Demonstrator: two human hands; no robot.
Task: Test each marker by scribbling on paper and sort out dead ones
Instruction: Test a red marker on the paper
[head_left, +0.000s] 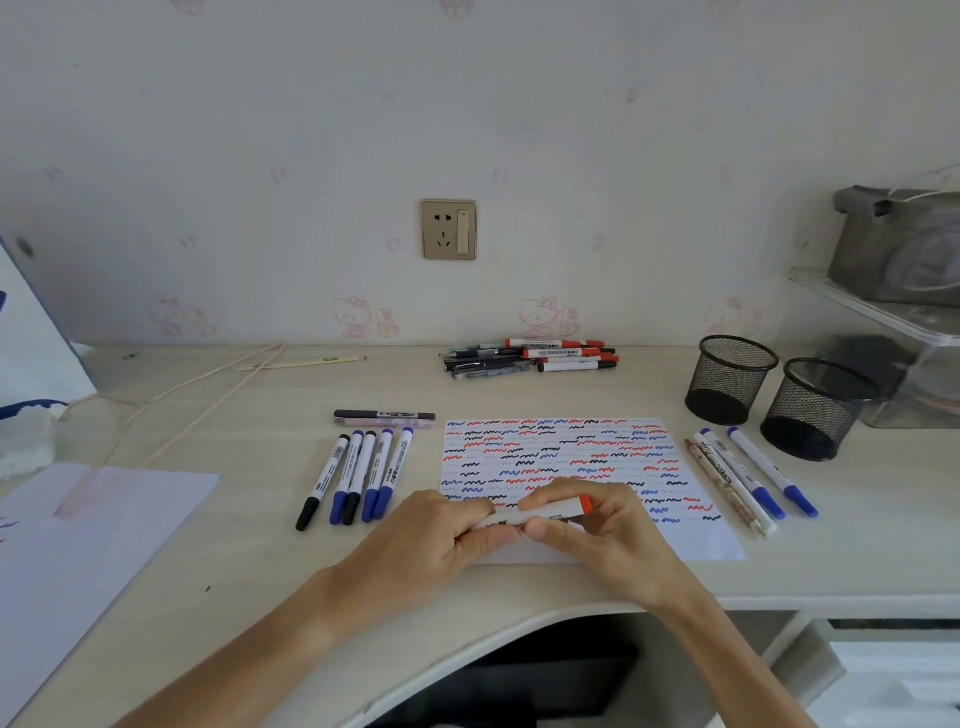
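Left end of marker (540, 514) hidden inside left hand (447, 535); cap state there unclear. Two mesh cups (730, 379) at right, nothing visible inside. Marker over near edge of paper (556, 457), long axis roughly left to right, red end toward right, slightly raised. Both hands curled round barrel, right hand (597, 525) pinching with thumb and fingers.

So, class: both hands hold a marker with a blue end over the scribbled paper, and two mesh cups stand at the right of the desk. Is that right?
One detail is wrong. In the head view the marker held by the left hand and right hand has a red end, not blue. It is over the scribbled paper, and two mesh cups do stand at the right.
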